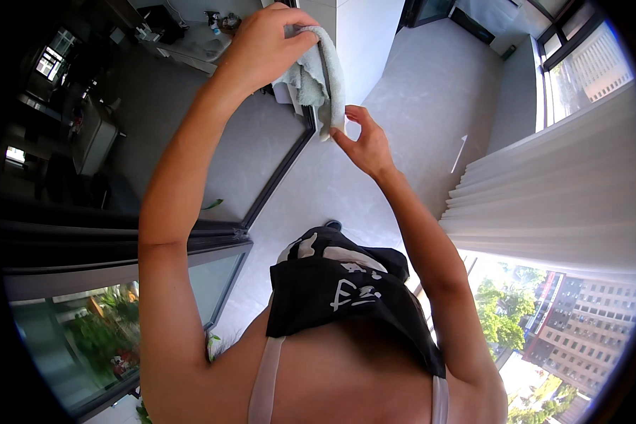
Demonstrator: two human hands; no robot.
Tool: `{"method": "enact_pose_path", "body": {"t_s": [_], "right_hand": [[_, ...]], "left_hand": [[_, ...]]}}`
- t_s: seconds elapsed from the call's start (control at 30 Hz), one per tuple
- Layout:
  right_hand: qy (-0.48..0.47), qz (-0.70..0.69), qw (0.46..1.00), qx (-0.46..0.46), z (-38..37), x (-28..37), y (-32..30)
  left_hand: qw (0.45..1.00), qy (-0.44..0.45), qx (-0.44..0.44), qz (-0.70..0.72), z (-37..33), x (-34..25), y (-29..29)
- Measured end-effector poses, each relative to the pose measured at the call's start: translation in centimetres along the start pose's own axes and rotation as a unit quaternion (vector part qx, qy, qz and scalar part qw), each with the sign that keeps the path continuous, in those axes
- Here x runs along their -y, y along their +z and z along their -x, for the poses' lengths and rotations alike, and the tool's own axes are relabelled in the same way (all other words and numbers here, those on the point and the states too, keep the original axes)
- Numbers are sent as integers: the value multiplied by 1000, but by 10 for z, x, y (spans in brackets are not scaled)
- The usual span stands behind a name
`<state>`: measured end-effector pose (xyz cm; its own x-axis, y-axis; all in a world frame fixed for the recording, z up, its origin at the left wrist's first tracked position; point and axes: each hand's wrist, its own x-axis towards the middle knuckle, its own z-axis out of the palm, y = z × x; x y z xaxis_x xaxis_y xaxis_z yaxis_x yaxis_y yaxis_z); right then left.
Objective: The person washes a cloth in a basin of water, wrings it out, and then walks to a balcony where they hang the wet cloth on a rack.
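Your bare arms point(171, 205) stretch out above the grey floor point(431, 85), with the white curtain point(555, 184) to their right. The pale grey cloth point(334, 81) hangs ahead of you: your left hand point(272, 42) clamps its upper end between thumb and fingers, while your right hand point(367, 146) pinches its lower edge.

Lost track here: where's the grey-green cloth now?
In the head view, the grey-green cloth hangs near top centre, its upper end in the left hand, its lower end at the right hand.
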<state>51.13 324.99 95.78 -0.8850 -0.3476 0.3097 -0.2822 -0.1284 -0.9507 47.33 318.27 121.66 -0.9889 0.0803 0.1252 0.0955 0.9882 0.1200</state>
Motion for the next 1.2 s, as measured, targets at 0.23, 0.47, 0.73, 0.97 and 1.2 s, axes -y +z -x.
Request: {"method": "enact_pose_path", "body": {"t_s": [0.23,0.47,0.73,0.97,1.2], "right_hand": [[20,-97,995,18,-1,-6,23],[51,-2,997,-64,23,22,35],[-39,59,976,-207,5,0,22],[16,-12,988,-151,-8,-21,14],[171,-120,976,-67,-15,-2,-8]], "left_hand": [[999,14,-17,40,6,6,-4],[997,-52,-6,56,16,3,-10],[987,-56,-7,151,19,20,-9],[993,-43,-3,113,13,18,-20],[987,-61,2,148,19,32,-25]]}}
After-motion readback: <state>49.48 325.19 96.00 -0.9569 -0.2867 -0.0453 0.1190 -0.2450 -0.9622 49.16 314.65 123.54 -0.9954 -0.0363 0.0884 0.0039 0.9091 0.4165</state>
